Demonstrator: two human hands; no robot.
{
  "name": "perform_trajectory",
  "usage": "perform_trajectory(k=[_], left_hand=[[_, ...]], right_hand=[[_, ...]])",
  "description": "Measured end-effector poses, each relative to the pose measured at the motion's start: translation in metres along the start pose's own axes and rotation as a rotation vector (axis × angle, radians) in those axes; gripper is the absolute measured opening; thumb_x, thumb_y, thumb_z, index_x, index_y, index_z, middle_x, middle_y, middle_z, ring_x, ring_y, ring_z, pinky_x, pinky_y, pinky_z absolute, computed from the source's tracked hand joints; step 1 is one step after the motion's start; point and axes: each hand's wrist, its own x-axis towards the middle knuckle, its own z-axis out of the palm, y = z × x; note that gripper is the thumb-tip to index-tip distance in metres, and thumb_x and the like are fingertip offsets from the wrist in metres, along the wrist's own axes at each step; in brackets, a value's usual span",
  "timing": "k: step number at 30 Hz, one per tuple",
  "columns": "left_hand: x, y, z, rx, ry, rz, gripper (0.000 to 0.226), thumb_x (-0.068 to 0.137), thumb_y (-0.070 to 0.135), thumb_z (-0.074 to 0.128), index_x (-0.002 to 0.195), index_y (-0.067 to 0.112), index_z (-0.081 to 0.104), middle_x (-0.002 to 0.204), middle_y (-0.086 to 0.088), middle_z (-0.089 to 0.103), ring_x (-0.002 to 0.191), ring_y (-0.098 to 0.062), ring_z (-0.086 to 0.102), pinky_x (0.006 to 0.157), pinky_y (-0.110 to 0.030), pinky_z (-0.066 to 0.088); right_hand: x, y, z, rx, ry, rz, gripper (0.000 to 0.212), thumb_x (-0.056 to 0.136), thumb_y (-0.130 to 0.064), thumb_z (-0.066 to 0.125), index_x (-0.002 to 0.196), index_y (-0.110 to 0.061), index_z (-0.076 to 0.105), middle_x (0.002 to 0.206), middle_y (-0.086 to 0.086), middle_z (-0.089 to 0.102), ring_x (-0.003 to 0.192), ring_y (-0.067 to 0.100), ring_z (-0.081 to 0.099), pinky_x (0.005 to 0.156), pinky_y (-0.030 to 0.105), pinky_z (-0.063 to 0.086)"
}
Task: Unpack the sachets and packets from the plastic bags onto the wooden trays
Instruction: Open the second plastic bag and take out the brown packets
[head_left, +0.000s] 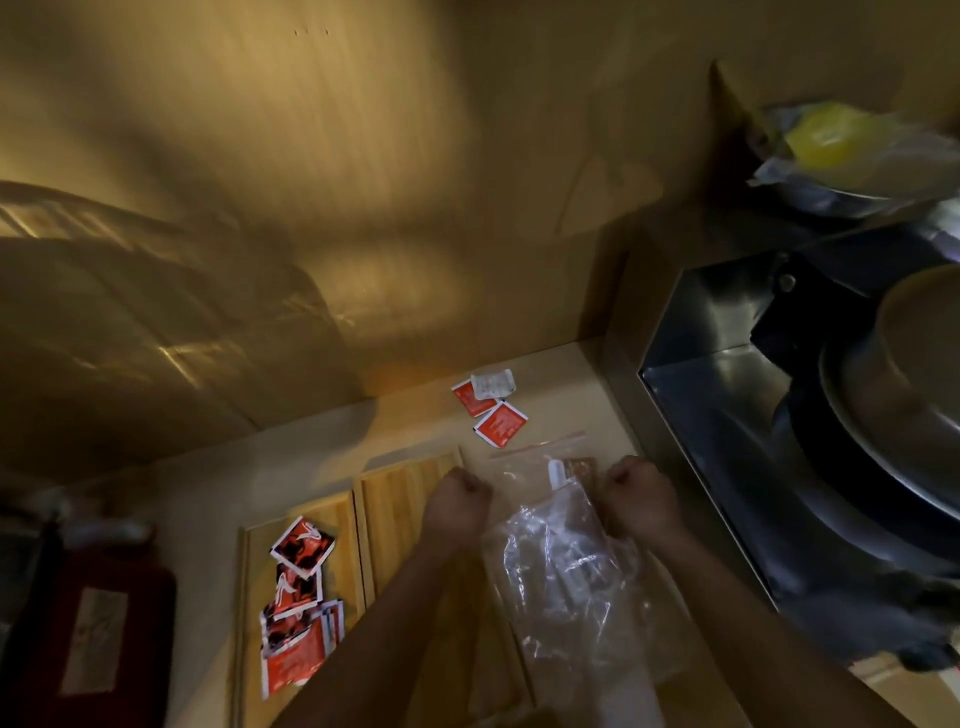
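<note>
Two bare forearms reach in from the bottom edge, and between them a clear plastic bag lies crumpled on the counter. Both hands are closed into fists at the bag's far end: the left hand pinches its left side, the right hand its right side, with the bag's mouth stretched between them. Something pale and a brownish packet show through the plastic near the mouth, too blurred to name.

Left of the bag sit two wooden trays side by side, their raised edges touching. The left tray carries a loose pile of red sachets, some overlapping, down its near half. The right tray shows bare wood at its far end, partly under the left forearm.

Beyond the bag, near the wall, three sachets lie on the counter, two red and one white, touching each other. Bare counter runs between them and the trays.

On the right the counter ends at the steel wall of a sink, just beside the right hand, holding stacked pans.
</note>
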Motion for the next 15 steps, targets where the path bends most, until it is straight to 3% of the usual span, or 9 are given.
perform_trajectory(k=[2, 5, 8, 10, 12, 14, 15], left_hand=[[0.02, 0.001, 0.01, -0.055, 0.009, -0.102, 0.03, 0.083, 0.02, 0.06, 0.1, -0.005, 0.062, 0.107, -0.032, 0.067, 0.1, -0.044, 0.064, 0.082, -0.045, 0.053], [0.036, 0.005, 0.02, -0.109, 0.003, -0.215, 0.038, 0.086, 0.016, 0.06, 0.108, -0.015, 0.06, 0.102, -0.032, 0.067, 0.095, -0.042, 0.065, 0.075, -0.041, 0.053], [0.038, 0.01, 0.024, -0.316, -0.047, -0.315, 0.039, 0.084, 0.014, 0.065, 0.106, -0.018, 0.058, 0.064, -0.019, 0.057, 0.049, -0.026, 0.055, 0.039, -0.024, 0.041], [0.037, 0.012, 0.027, -0.369, -0.077, -0.336, 0.02, 0.083, 0.009, 0.066, 0.081, -0.01, 0.064, 0.046, -0.01, 0.053, 0.034, -0.015, 0.047, 0.034, -0.017, 0.035], [0.036, 0.014, 0.029, -0.389, -0.106, -0.341, 0.029, 0.085, 0.006, 0.063, 0.057, 0.009, 0.056, 0.031, 0.002, 0.051, 0.036, -0.012, 0.048, 0.044, -0.021, 0.046], [0.032, 0.018, 0.03, -0.369, -0.143, -0.338, 0.031, 0.086, 0.004, 0.059, 0.06, 0.018, 0.05, 0.04, 0.007, 0.057, 0.054, -0.012, 0.051, 0.065, -0.029, 0.052], [0.03, 0.019, 0.03, -0.387, -0.144, -0.313, 0.031, 0.086, 0.003, 0.057, 0.063, 0.02, 0.05, 0.048, 0.008, 0.059, 0.058, -0.012, 0.051, 0.066, -0.028, 0.051]], right_hand=[[0.012, 0.002, 0.008, 0.049, -0.053, 0.032, 0.037, 0.078, -0.031, 0.062, 0.053, -0.005, 0.06, 0.049, 0.01, 0.057, 0.05, 0.027, 0.06, 0.053, 0.033, 0.046], [0.022, 0.004, 0.014, 0.222, -0.088, 0.156, 0.034, 0.076, -0.027, 0.069, 0.054, -0.003, 0.059, 0.047, 0.011, 0.053, 0.043, 0.022, 0.052, 0.046, 0.026, 0.039], [0.026, 0.006, 0.018, 0.233, -0.098, 0.236, 0.034, 0.07, -0.038, 0.074, 0.065, -0.006, 0.065, 0.062, 0.012, 0.062, 0.058, 0.026, 0.062, 0.055, 0.029, 0.045], [0.026, 0.002, 0.014, 0.053, -0.088, 0.249, 0.032, 0.074, -0.039, 0.07, 0.072, -0.007, 0.071, 0.067, 0.01, 0.066, 0.063, 0.024, 0.064, 0.056, 0.024, 0.048], [0.026, -0.001, 0.011, 0.041, -0.125, 0.243, 0.026, 0.079, -0.022, 0.065, 0.058, -0.006, 0.067, 0.045, 0.004, 0.06, 0.043, 0.017, 0.058, 0.044, 0.019, 0.044], [0.026, 0.0, 0.011, 0.097, -0.143, 0.212, 0.031, 0.077, -0.003, 0.058, 0.046, -0.009, 0.06, 0.032, 0.0, 0.05, 0.032, 0.017, 0.05, 0.04, 0.02, 0.041], [0.026, 0.001, 0.011, 0.189, -0.138, 0.199, 0.033, 0.074, 0.006, 0.053, 0.046, -0.009, 0.057, 0.031, -0.001, 0.047, 0.03, 0.017, 0.046, 0.039, 0.02, 0.038]])
